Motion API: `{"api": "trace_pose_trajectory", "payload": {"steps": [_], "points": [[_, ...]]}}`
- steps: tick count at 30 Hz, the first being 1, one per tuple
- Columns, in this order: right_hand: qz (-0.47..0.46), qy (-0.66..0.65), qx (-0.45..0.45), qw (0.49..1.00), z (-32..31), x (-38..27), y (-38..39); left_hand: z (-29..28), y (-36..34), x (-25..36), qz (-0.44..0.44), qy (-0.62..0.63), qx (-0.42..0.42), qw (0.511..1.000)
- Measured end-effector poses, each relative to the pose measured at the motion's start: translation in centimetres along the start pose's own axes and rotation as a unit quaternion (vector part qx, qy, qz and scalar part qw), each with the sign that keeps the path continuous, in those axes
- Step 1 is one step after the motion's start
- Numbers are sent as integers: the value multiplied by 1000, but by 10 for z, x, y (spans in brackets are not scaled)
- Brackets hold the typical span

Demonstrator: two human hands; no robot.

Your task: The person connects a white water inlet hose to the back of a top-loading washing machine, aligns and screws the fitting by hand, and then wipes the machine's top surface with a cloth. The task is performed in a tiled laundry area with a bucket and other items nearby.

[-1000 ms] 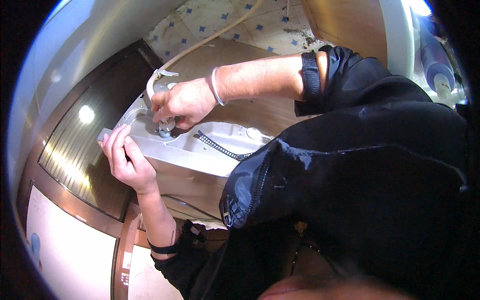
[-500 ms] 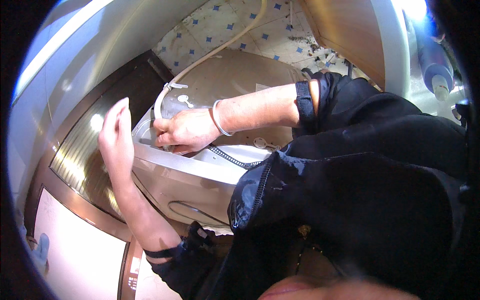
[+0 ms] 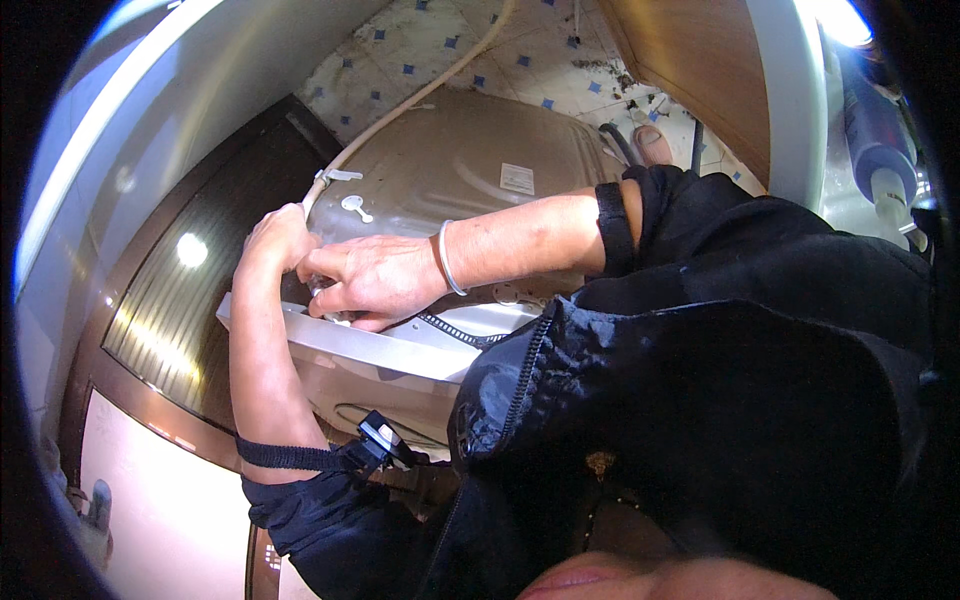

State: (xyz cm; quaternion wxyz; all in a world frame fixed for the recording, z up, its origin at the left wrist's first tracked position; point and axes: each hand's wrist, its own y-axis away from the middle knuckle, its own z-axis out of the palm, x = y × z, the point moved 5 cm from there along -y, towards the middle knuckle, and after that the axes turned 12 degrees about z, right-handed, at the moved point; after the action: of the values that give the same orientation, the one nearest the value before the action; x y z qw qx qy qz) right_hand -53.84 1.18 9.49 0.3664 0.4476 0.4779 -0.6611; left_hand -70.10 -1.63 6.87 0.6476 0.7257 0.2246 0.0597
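Note:
A large beige metal panel point(image 3: 450, 150), the casing of what looks like a household appliance, lies below me with a white edge strip point(image 3: 390, 348) along its near side. A pale hose point(image 3: 400, 105) runs along it to its left corner, held by a white clip. At that corner my left hand point(image 3: 278, 238) is bent over, beside the hose end, with its curled fingers mostly hidden. My right hand point(image 3: 375, 282) reaches in from the right, thumb and fingers closed around something small and shiny that I cannot make out. The fingertips of both hands nearly meet.
A dark perforated strap point(image 3: 460, 328) lies by the edge strip. Patterned floor tiles point(image 3: 480, 82) with dark debris stretch behind the casing. A brown-framed ribbed glass panel point(image 3: 170, 345) stands at left. On the right are a white-edged cabinet point(image 3: 700, 75) and a bottle point(image 3: 878, 125).
My left hand, raised with fingers extended before, has come down and right to the corner beside my right hand. My right hand stays at nearly the same spot.

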Motion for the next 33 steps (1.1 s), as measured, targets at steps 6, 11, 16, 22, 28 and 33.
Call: {"api": "trace_pose_trajectory", "payload": {"steps": [6,11,16,22,28,33], "points": [[31,61,-88,994,-9,-7,-6,-12,16,0,-14,-15,51,998],[165,30,-139,976,1,-10,-17,-15,12,-10,-38,-28,33,998],[155,47,-147,976,8,1,-33,-16,2,-10,23,-11,32,999],[176,-3,-243,954,3,18,-28,-11,-11,-7,56,-10,33,998],[119,-3,-346,931,2,19,-50,-10,-14,-11,60,-13,18,998],[85,58,-334,937,1,21,-50,-8,-18,-10,73,-3,26,997]]}}
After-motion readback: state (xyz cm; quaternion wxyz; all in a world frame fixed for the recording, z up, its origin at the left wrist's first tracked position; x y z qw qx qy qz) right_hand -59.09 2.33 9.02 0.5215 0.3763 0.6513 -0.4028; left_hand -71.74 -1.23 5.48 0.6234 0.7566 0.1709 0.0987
